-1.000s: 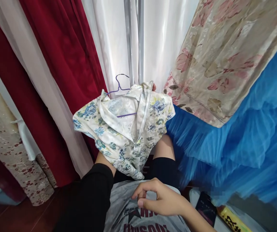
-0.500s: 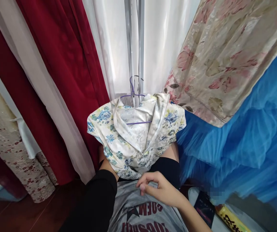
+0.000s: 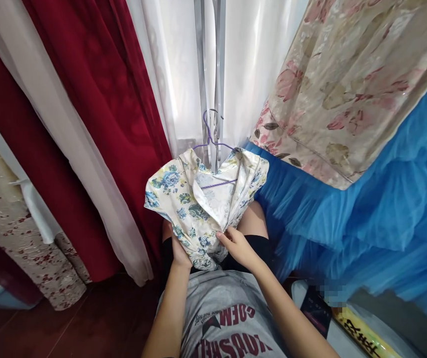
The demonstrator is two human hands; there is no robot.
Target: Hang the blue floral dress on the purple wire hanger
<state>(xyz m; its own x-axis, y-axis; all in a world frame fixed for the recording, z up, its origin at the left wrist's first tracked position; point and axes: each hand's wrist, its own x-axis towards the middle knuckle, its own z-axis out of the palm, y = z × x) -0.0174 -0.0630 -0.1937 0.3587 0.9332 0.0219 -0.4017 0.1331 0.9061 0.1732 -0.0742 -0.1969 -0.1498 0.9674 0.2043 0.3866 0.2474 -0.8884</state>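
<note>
A white floral shirt (image 3: pixel 183 199) with blue roses hangs on a purple hanger (image 3: pixel 208 134) over my lap, its neckline open at the front. My right hand (image 3: pixel 237 246) pinches the front edge just below the neckline's point. Against the shirt's lower left side rests my left hand (image 3: pixel 179 251), its fingers partly hidden by the cloth, so its grip cannot be made out.
Red curtains (image 3: pixel 97 124) and pale drapes hang on the left. A floral cloth (image 3: pixel 332 109) and blue tulle (image 3: pixel 366 219) hang on the right. Behind the hanger stand metal poles (image 3: pixel 218 64). A phone (image 3: pixel 315 308) and yellow packet (image 3: pixel 358 330) lie low right.
My left hand has come into view at the shirt's left side. My right hand has moved up from my lap onto the shirt front. The shirt has turned slightly.
</note>
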